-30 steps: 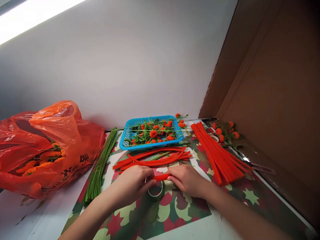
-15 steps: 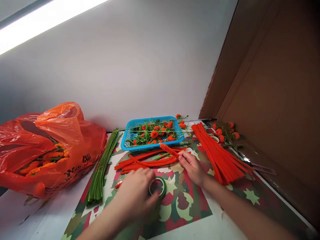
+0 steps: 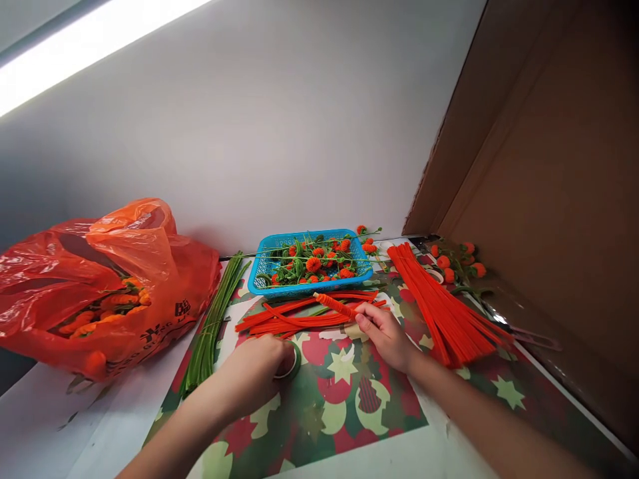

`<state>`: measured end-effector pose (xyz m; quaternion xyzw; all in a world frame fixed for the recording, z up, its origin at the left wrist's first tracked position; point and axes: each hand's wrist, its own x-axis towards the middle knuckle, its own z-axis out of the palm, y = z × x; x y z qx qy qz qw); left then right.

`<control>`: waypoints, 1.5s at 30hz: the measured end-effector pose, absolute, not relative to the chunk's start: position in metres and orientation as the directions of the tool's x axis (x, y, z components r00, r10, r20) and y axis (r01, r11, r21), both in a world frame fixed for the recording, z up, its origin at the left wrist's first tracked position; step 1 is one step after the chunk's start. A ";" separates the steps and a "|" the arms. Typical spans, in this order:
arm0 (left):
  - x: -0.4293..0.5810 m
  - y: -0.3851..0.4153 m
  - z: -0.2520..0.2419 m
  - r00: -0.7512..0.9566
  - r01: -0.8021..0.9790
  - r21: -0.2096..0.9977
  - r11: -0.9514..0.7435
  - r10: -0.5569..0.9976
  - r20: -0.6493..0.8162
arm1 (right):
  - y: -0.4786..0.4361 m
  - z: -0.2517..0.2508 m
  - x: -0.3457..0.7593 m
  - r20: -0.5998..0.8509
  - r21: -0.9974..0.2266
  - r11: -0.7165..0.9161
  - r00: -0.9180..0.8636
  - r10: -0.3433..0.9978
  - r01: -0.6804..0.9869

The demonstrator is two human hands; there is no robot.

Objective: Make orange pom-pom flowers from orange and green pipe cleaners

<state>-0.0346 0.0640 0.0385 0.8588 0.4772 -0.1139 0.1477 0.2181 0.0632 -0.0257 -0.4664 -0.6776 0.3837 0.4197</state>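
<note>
My right hand (image 3: 384,334) is closed around the near end of a thin rod wrapped in coiled orange pipe cleaner (image 3: 335,305), its pale tip pointing up to the left. My left hand (image 3: 259,364) is low over the patterned sheet, knuckles up, with its fingers curled in and mostly hidden. A roll of green tape (image 3: 295,362) shows at its right side, partly covered by the hand. Just beyond both hands lie loose orange pipe cleaners (image 3: 299,324) in a flat pile.
A blue basket (image 3: 309,291) holds orange-and-green fuzzy flowers. Left are green pipe cleaners (image 3: 214,332) and a red plastic bag (image 3: 184,279) with orange pieces. Right are an orange pipe-cleaner bundle (image 3: 439,306), more flowers (image 3: 444,263) and a cardboard wall (image 3: 539,199).
My left hand has shifted left and lower, and the green tape roll has moved left with it. A small red item left of it is now hidden. My right hand stays nearly still.
</note>
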 end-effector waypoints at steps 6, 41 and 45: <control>-0.042 0.078 0.051 0.482 0.822 0.407 -0.398 0.867 -0.124 | 0.058 -0.024 0.216 0.183 -0.899 0.275 -0.277 0.943 0.342; -0.033 0.070 0.060 0.636 0.647 0.567 -0.509 0.771 -0.034 | 0.042 -0.008 0.206 -0.010 -0.933 0.183 -0.529 0.849 0.311; -0.027 0.065 0.060 0.638 0.655 0.554 -0.514 0.769 -0.040 | 0.040 -0.007 0.204 -0.017 -0.940 0.170 -0.539 0.842 0.295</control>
